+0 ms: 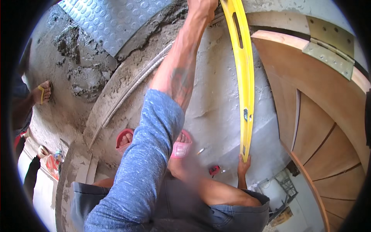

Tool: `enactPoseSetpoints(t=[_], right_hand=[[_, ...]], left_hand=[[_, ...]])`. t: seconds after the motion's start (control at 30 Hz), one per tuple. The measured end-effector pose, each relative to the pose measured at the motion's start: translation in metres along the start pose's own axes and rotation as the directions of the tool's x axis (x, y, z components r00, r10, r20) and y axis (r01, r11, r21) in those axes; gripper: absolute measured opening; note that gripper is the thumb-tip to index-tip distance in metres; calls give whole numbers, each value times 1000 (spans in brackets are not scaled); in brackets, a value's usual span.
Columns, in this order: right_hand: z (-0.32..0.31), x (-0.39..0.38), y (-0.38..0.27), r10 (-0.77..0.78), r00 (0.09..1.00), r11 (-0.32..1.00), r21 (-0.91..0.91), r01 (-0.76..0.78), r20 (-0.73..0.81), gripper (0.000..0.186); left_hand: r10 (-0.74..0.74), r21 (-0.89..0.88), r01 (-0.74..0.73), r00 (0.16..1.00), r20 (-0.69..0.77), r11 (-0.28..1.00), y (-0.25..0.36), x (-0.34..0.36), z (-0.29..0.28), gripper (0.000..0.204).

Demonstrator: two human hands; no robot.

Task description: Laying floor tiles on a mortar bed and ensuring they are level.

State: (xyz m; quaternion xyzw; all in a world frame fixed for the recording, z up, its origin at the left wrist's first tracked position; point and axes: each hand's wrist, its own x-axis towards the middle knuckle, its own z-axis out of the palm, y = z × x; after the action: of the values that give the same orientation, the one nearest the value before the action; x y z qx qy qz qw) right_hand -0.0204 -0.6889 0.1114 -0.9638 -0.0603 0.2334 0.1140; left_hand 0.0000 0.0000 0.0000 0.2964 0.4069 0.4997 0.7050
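A long yellow spirit level (247,83) stretches from the upper edge down past my right knee, with a small vial near its lower end. My right hand (243,165) grips that lower end, fingers closed about it. My left arm, in a blue sleeve, reaches far forward. My left hand (203,8) is at the upper edge beside the level's far end; its fingers are cut off by the picture. Beneath the level lies a smooth grey cement surface (214,81).
A wooden panelled door (328,96) with a metal hinge (328,58) stands at right. Wet mortar (83,73) and a studded metal plate (116,23) lie at upper left. A rope-like strand (133,83) curves across the ground. Another person's foot (41,92) is at left.
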Motion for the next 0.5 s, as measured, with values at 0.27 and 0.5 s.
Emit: enactPoseSetpoints(t=[0.27,0.5], right_hand=[[7,8,45,-67,993,989,-137,54,-94,24],[2,15,43,-62,992,988,-144,46,-112,25]], left_hand=[[-175,-125,172,985,-14,977,34,-8,20,20],[-162,40,158,978,132,987,23,-10,18,21]])
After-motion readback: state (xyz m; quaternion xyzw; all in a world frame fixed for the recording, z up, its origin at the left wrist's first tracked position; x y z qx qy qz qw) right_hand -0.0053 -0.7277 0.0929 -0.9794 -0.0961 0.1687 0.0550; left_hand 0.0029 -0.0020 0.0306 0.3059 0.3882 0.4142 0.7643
